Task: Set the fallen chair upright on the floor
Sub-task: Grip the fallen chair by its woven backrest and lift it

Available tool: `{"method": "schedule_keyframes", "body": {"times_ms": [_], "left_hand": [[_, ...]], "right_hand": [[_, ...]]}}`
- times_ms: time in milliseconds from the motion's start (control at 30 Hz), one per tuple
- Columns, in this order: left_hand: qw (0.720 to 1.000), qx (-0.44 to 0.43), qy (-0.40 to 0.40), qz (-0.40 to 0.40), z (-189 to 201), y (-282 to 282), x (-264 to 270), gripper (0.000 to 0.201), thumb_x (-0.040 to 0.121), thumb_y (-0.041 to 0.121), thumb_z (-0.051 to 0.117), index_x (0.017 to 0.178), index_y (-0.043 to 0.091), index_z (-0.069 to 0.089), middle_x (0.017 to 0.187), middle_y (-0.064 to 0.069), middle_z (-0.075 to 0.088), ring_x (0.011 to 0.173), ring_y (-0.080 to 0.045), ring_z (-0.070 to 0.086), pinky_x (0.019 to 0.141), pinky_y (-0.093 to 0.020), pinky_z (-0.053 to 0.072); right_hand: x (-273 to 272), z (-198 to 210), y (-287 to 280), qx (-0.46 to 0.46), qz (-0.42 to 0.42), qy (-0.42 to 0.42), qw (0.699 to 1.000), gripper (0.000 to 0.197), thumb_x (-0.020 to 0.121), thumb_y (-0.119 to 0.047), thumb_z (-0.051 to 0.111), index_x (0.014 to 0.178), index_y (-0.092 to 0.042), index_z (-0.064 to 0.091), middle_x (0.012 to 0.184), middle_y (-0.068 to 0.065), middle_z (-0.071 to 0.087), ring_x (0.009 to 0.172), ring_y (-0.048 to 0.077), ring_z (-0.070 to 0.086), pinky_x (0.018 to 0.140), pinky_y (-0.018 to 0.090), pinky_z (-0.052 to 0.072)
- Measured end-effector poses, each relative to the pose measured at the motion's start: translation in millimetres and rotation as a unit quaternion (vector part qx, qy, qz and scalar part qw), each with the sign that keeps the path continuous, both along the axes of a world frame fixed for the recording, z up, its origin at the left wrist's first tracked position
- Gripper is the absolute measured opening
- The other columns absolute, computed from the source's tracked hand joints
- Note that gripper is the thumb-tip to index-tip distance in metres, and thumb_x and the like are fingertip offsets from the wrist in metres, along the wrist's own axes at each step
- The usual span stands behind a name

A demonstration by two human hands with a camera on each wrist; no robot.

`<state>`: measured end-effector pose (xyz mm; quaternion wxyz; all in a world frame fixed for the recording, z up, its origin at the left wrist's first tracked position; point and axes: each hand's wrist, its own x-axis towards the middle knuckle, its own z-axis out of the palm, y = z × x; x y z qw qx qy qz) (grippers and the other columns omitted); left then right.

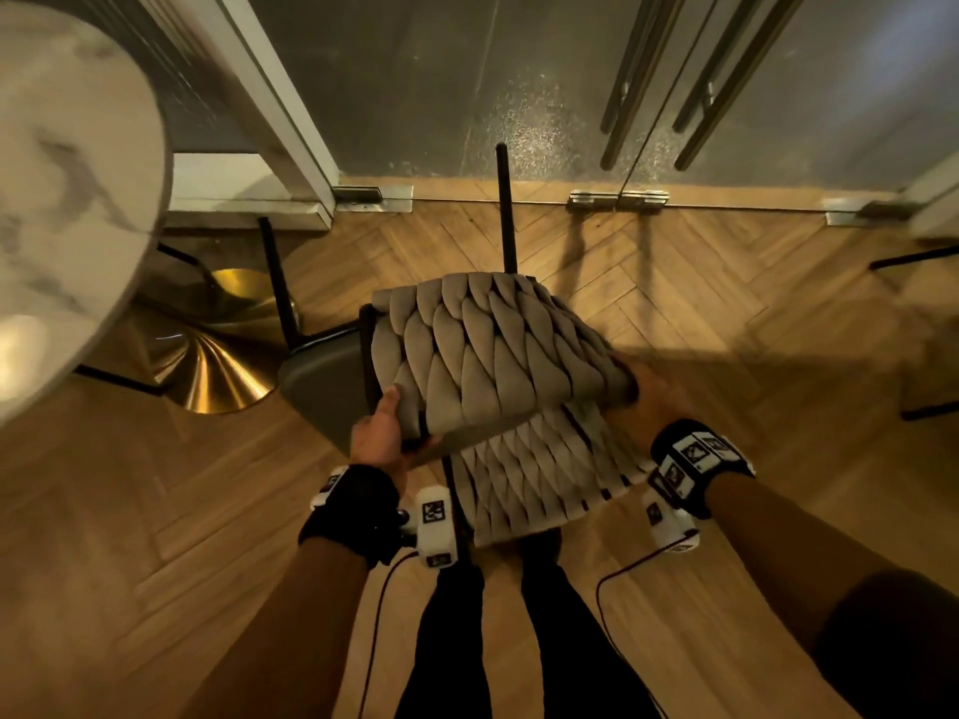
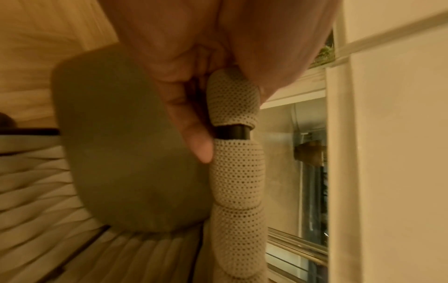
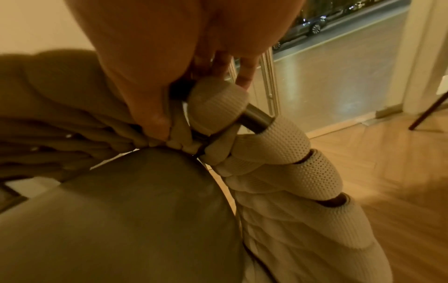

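The chair has grey woven strap upholstery on a black metal frame and a smooth grey seat cushion. It is tilted over the wooden floor, with two black legs pointing away toward the glass doors. My left hand grips the left edge of the woven part. My right hand grips the right edge. The left wrist view shows my left hand curled round the strap-wrapped black tube beside the cushion. In the right wrist view my right hand is wrapped round the frame tube.
A round marble table on a brass base stands close on the left. Glass doors with long bar handles are just beyond the chair. Another dark chair leg shows at the right. My own legs are right behind the chair.
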<state>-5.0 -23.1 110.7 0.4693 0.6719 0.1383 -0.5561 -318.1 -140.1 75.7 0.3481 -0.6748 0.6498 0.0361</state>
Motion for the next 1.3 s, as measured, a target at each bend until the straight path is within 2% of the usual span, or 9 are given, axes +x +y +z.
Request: {"method": "schedule_keyframes", "body": {"times_ms": [133,233,366,466,799,999,1066,1232,1299], "left_hand": [[1.000,0.004,-0.017,-0.026,42,-13,11,0.037,0.093,0.037,0.059,0.120,0.014,0.052,0.113,-0.016,0.063,0.094,-0.032,0.067,0.055,-0.036,0.062],[0.998,0.006,-0.030,-0.056,66,-26,18,0.026,0.097,0.033,0.052,0.117,0.016,0.048,0.103,-0.013,0.061,0.088,-0.030,0.066,0.052,-0.036,0.063],[0.996,0.022,-0.033,-0.080,78,-35,26,0.021,0.099,0.033,0.047,0.112,0.017,0.049,0.102,-0.016,0.064,0.086,-0.031,0.067,0.049,-0.037,0.062],[0.994,0.010,-0.046,-0.094,80,-39,34,0.017,0.098,0.033,0.048,0.105,0.018,0.052,0.102,-0.014,0.065,0.087,-0.029,0.068,0.050,-0.034,0.062],[0.989,-0.067,-0.082,-0.106,81,-62,95,0.032,0.093,0.045,0.055,0.108,0.018,0.063,0.112,-0.015,0.070,0.094,-0.027,0.071,0.062,-0.032,0.062],[0.948,-0.075,-0.149,-0.270,43,-24,99,0.071,0.082,0.075,0.043,0.113,0.015,0.065,0.095,-0.015,0.076,0.082,-0.030,0.072,0.074,-0.044,0.059],[0.880,-0.027,-0.217,-0.421,7,12,87,0.066,0.080,0.065,0.053,0.113,0.009,0.063,0.103,-0.016,0.073,0.088,-0.030,0.068,0.085,-0.051,0.056],[0.493,0.025,-0.268,-0.828,-88,119,42,0.109,0.061,0.087,0.043,0.151,0.032,0.017,0.163,-0.002,0.016,0.150,-0.030,0.011,0.121,-0.052,0.014],[0.430,0.076,-0.250,-0.864,-101,137,30,0.118,0.060,0.073,0.065,0.153,0.034,0.005,0.165,-0.002,0.004,0.151,-0.032,0.000,0.120,-0.057,0.002]], "right_hand": [[-8,18,4,-0.019,-0.022,0.003,1.000,0.083,0.074,-0.042,0.077,0.145,-0.033,0.035,0.154,0.005,0.036,0.141,0.032,0.031,0.116,0.055,0.027],[-21,14,10,0.038,-0.123,-0.062,0.990,0.097,0.061,-0.061,0.079,0.143,-0.031,0.037,0.143,0.003,0.050,0.127,0.026,0.051,0.105,0.048,0.045],[-37,-1,35,0.114,-0.162,-0.067,0.978,0.052,0.089,-0.032,0.068,0.136,-0.020,0.051,0.128,0.003,0.058,0.110,0.022,0.053,0.092,0.035,0.041],[-41,-14,49,0.164,-0.165,-0.006,0.972,0.037,0.093,-0.043,0.055,0.124,-0.024,0.059,0.106,0.005,0.063,0.089,0.022,0.055,0.080,0.037,0.043],[-6,-1,28,0.136,-0.119,0.034,0.983,0.036,0.082,-0.049,0.063,0.108,-0.024,0.066,0.094,0.007,0.070,0.080,0.026,0.064,0.069,0.038,0.051],[4,21,8,0.146,-0.105,-0.004,0.984,0.041,0.074,-0.053,0.065,0.102,-0.023,0.066,0.093,0.005,0.071,0.081,0.026,0.067,0.077,0.046,0.059],[11,27,-5,0.137,-0.119,-0.012,0.983,0.045,0.080,-0.048,0.067,0.110,-0.015,0.064,0.099,0.011,0.068,0.084,0.029,0.063,0.080,0.046,0.056],[22,36,-49,0.121,-0.153,0.000,0.981,0.060,0.090,-0.040,0.064,0.133,-0.001,0.049,0.114,0.013,0.055,0.109,0.041,0.058,0.084,0.042,0.048],[23,35,-74,0.116,-0.169,0.015,0.979,0.070,0.085,-0.050,0.065,0.130,0.001,0.051,0.119,0.015,0.059,0.106,0.043,0.059,0.086,0.046,0.052]]}}
